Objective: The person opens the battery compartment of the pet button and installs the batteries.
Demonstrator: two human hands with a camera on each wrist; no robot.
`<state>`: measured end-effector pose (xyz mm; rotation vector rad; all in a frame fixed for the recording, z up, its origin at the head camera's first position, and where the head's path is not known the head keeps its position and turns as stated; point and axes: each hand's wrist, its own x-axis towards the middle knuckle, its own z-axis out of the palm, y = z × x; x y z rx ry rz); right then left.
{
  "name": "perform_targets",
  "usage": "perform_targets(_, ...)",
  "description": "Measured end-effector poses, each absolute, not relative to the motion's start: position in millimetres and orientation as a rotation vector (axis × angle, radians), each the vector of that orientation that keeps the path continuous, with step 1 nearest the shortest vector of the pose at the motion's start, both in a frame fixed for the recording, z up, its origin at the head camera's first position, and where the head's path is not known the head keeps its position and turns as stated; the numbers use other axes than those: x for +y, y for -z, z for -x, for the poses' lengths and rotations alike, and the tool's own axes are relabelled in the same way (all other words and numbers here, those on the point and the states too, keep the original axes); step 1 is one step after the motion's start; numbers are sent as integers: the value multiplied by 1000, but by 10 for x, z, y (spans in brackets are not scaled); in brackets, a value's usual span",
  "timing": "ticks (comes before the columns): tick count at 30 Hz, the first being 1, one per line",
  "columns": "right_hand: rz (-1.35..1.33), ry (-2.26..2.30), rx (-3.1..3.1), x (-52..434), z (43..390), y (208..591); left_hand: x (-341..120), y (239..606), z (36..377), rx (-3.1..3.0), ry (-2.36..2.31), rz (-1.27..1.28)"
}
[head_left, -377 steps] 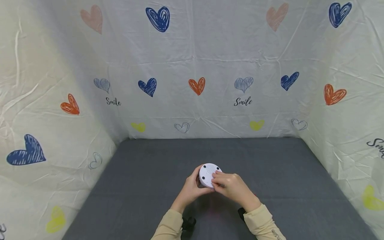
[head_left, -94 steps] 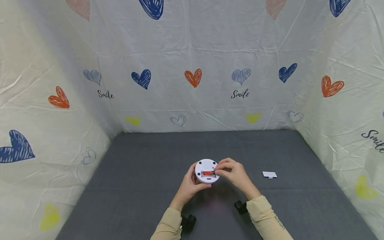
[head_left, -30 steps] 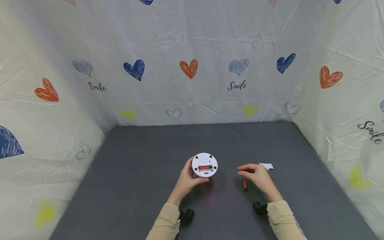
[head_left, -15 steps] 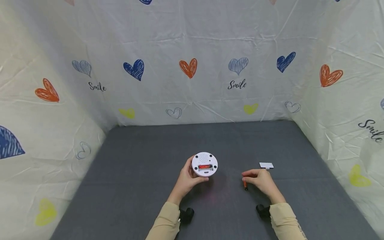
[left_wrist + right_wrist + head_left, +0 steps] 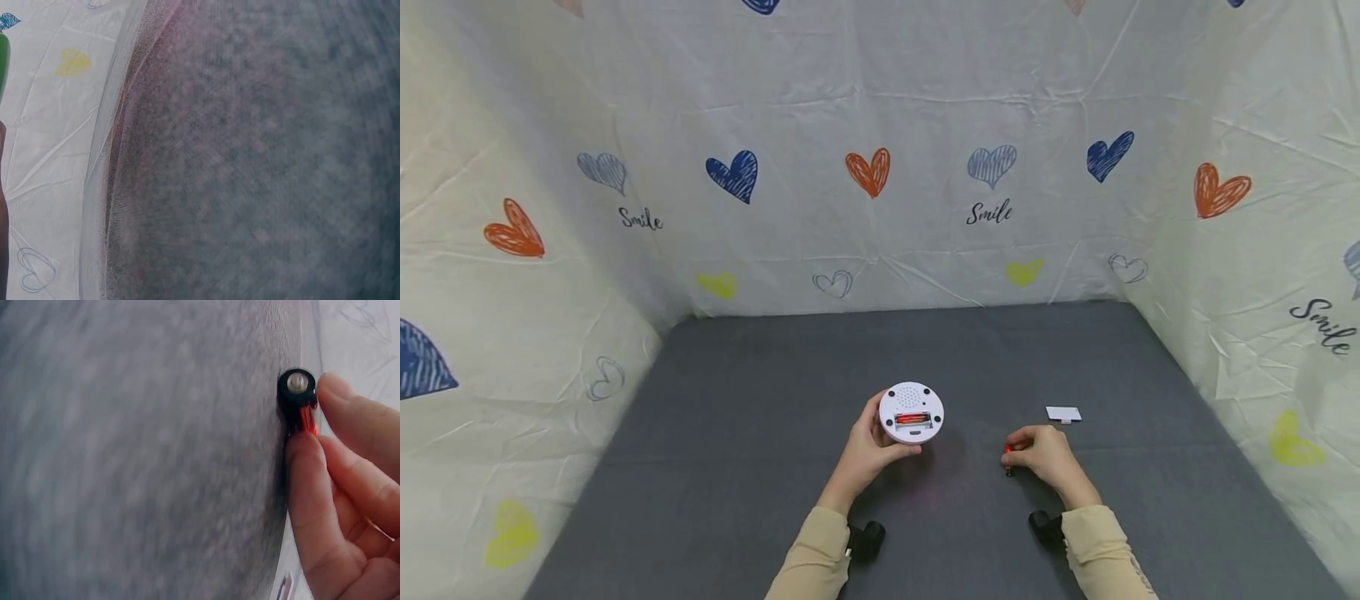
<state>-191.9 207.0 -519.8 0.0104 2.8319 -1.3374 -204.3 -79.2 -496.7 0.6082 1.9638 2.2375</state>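
Note:
My left hand (image 5: 867, 454) holds a round white device (image 5: 910, 398) by its edge, underside facing me, with small black feet and a pattern of tiny holes. Its battery compartment is uncovered, and a red battery (image 5: 913, 418) lies inside. To the right, close over the table, my right hand (image 5: 1043, 457) pinches a second battery (image 5: 1008, 469). In the right wrist view that battery (image 5: 305, 419) is red with a black end and a metal contact, its lower part hidden by the fingers. Beyond the right hand lies the white battery cover (image 5: 1063, 414).
The dark grey cloth-covered table (image 5: 760, 400) is enclosed by white sheets (image 5: 925, 125) printed with hearts. A black wrist camera (image 5: 867, 542) sits at the left cuff, and another black camera (image 5: 1045, 527) at the right. Part of something green (image 5: 3, 62) shows at the left wrist view's edge.
The compartment cover has come off and lies on the table. The right hand has left the device, moved right and taken hold of the loose battery. The left hand keeps holding the device.

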Motion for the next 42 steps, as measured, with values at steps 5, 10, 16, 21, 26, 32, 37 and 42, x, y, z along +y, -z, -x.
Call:
perform_targets(5, -52, 1318, 2818, 2044, 1931, 5204, -790, 4968, 2042, 1951, -2237, -591)
perform_targets(10, -47, 1386, 2740, 2035, 1928, 5187, -796, 4965, 2045, 1948, -2240, -591)
perform_targets(16, -2, 1434, 2712, 2030, 1962, 5173, -801, 4958, 2050, 1941, -2235, -601)
perform_targets(21, 45, 1565, 2644, 2015, 2017, 5130, -807, 4956, 2052, 1952, -2229, -598)
perform_targets(26, 97, 1635, 2596, 1960, 2043, 5014, -816, 5001, 2073, 1947, -2232, -607)
perform_targets(32, 229, 1757, 2521, 1877, 2073, 4879, -816, 4970, 2052, 1968, -2214, -605)
perform_targets(37, 285, 1860, 2474, 1795, 2104, 4754, -803, 4959, 2050, 1983, -2204, -599)
perform_targets(42, 366, 1941, 2437, 1707, 2121, 4631, -793, 5022, 2083, 1975, -2216, -616)
